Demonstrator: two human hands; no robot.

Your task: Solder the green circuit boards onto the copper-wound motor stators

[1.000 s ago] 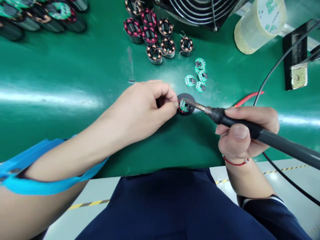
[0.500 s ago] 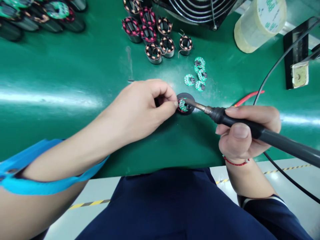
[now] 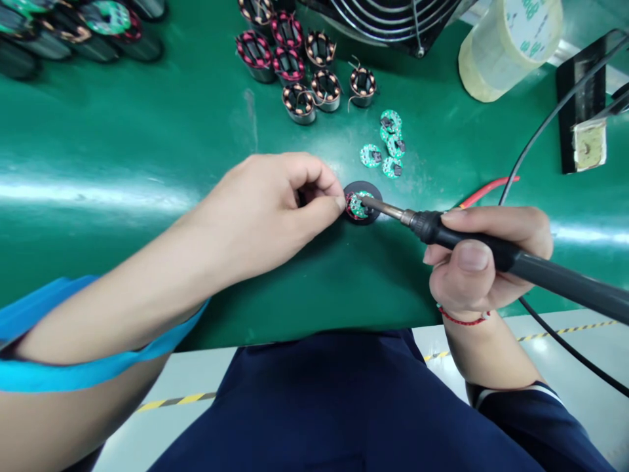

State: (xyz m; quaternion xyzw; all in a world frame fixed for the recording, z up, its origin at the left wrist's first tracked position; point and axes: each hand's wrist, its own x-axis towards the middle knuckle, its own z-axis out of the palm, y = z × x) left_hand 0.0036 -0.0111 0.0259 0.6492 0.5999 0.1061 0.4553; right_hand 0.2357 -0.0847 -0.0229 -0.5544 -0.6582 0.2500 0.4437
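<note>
My right hand is wrapped around a dark soldering iron, its tip pointing left. That tip is at a round green circuit board with red wire along its left edge. The board sits over a black disc, whose dark rim shows around it. At the disc's left edge my left hand has thumb and forefinger pinched together. Whatever lies between those fingertips is too small to make out, perhaps hidden by the thumb. A blue band circles my left forearm.
Several loose green boards lie beyond the disc. Behind them stand several wound motor stators and a black fan. Right of these are a tape roll, a sponge holder, a red wire and the iron's cable.
My left hand and the disc with its board have shifted slightly left in view, as have the things behind them. The soldering iron stays nearly where it was, its tip still at the board.
</note>
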